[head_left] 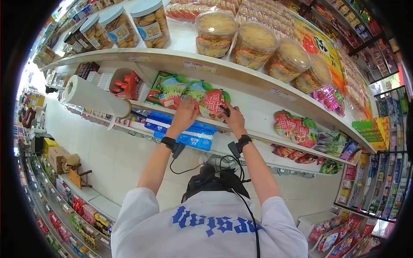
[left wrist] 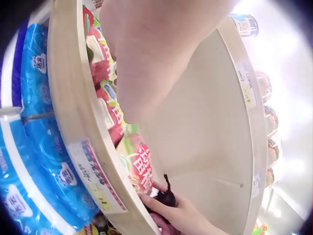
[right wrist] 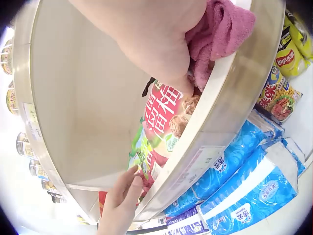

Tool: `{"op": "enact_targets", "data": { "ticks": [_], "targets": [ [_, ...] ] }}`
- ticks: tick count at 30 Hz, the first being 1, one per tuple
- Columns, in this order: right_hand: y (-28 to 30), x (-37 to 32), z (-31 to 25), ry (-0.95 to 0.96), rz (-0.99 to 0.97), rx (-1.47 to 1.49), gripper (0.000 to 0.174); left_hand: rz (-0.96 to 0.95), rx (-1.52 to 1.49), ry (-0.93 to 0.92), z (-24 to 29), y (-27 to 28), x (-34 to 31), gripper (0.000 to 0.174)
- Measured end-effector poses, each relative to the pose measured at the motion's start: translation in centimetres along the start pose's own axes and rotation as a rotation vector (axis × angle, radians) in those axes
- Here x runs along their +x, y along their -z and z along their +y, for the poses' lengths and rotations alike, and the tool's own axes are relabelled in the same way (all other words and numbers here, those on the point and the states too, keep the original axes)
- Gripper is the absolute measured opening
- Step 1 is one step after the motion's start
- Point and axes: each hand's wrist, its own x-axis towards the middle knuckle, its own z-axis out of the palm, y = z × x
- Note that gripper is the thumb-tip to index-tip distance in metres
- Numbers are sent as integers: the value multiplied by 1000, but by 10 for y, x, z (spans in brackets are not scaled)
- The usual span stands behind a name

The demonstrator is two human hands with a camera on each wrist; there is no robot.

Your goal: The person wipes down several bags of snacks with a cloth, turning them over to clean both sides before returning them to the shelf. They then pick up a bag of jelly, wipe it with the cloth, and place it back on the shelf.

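Observation:
Red and green packets of dried plums stand in a row on the lower shelf. My left hand [head_left: 186, 111] lies over the middle packet [head_left: 195, 90], fingers extended against it. At the end of this row, my right hand [head_left: 234, 118] is beside the red plum packet [head_left: 214, 102]. Its fingers hold a small black object [left wrist: 167, 198] with a short cord loop; its exact kind I cannot tell. A pink towel [right wrist: 220, 34] bunches under the right palm at the shelf edge, in the right wrist view. Part of the red packet's lower side is behind the right hand.
Above, an upper shelf [head_left: 172, 53] carries tubs of biscuits [head_left: 254, 43] and jars. Blue tissue packs [head_left: 180, 131] sit below the front edge. A white roll [head_left: 97, 99] projects at the left. More plum packets [head_left: 294, 129] stand farther right.

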Motion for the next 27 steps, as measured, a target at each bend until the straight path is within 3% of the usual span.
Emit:
{"op": "enact_targets", "data": {
  "ticks": [2, 7, 10, 12, 14, 16, 17, 20, 24, 26, 27],
  "targets": [
    [2, -2, -5, -9, -21, 5, 62, 7, -73, -132, 20, -9, 8, 54],
    [3, -7, -5, 43, 51, 10, 55, 51, -24, -41, 18, -55, 15, 59],
    [19, -22, -8, 130, 201, 154, 52, 71, -3, -24, 13, -62, 8, 59],
    [50, -41, -16, 212, 245, 255, 42, 124, -70, -76, 14, -65, 8, 55],
    [70, -64, -3, 211, 149, 580, 31, 112, -129, -48, 23, -59, 11, 59],
    [123, -95, -6, 219, 160, 597, 27, 147, -89, 0, 40, -56, 14, 72],
    [145, -108, -12, 231, 153, 615, 24, 162, -36, -15, 52, -50, 17, 70],
    [208, -136, 6, 155, 343, 561, 23, 101, -2, -75, 77, -46, 21, 68],
    [312, -134, 31, -168, 771, 900, 20, 25, 14, -180, 89, -59, 20, 64],
    [341, -107, 99, -75, 989, 923, 23, -9, 58, -161, 96, -68, 17, 62],
    [357, -96, 123, -68, 993, 893, 23, -21, 80, -130, 99, -75, 13, 61]
  ]
}}
